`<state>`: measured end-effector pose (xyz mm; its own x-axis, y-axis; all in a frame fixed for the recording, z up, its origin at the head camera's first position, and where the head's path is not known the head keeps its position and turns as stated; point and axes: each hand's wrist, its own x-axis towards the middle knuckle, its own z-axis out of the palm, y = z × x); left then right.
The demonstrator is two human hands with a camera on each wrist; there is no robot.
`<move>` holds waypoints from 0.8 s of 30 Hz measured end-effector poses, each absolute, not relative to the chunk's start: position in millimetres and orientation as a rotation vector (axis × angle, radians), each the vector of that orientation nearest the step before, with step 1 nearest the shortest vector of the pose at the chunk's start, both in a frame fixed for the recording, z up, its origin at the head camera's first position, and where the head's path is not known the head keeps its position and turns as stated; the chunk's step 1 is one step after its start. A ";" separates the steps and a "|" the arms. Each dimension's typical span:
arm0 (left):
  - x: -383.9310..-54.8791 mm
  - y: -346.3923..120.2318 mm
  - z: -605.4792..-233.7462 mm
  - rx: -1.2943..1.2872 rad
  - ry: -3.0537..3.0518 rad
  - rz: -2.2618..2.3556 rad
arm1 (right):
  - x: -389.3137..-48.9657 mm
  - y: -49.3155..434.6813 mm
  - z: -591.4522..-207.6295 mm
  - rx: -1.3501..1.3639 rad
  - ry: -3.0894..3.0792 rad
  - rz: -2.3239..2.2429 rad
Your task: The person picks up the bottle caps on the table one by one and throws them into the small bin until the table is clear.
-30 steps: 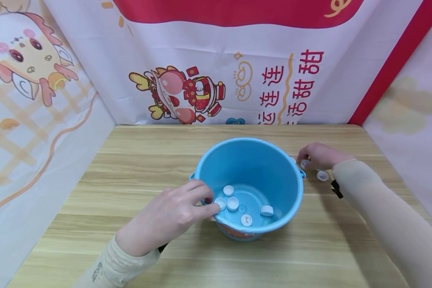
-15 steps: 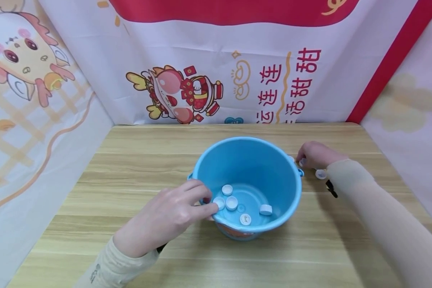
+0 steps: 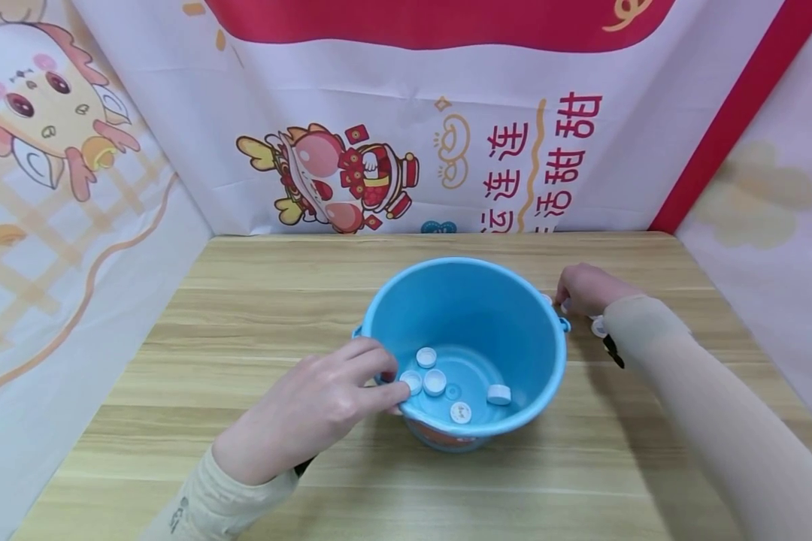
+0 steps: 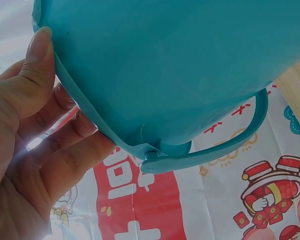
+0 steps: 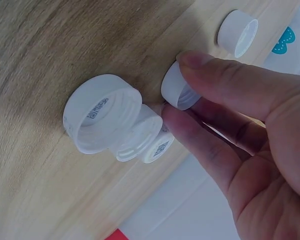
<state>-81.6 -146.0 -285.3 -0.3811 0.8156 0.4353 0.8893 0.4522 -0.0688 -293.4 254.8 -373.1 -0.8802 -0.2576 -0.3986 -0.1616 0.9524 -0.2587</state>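
A blue bucket stands on the table, and several white bottle caps lie on its bottom. My left hand grips the bucket's near-left rim. In the left wrist view that hand's thumb lies over the rim, with the fingers on the other side. To the right of the bucket, my right hand is low over the table. The right wrist view shows it pinching a white bottle cap between thumb and fingertips, the cap's hollow side turned toward the palm.
Beside the right hand, a group of three white caps sits on the wooden table, and another cap lies apart near the bucket. The bucket's handle hangs from its rim. Printed cloth walls the table's back and sides.
My right hand has moved slightly left and its fingers have come together on the cap beside the bucket. My left hand has kept its hold on the rim.
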 end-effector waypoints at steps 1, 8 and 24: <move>-81.6 -146.0 -285.3 -1.436 -2.296 -0.245 | -293.4 254.6 -373.1 -0.293 2.661 -0.308; -82.0 -145.5 -285.4 -1.434 -2.290 -0.247 | -293.5 254.0 -373.0 -0.239 2.640 -0.329; -81.7 -145.4 -286.1 -1.431 -2.305 -0.253 | -294.1 254.4 -374.7 -0.250 2.655 -0.325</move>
<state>-81.7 -145.4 -286.1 -0.3863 0.8126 0.4363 0.8880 0.4556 -0.0622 -294.1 254.4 -374.7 -0.8820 -0.2274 -0.4128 -0.1211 0.9558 -0.2677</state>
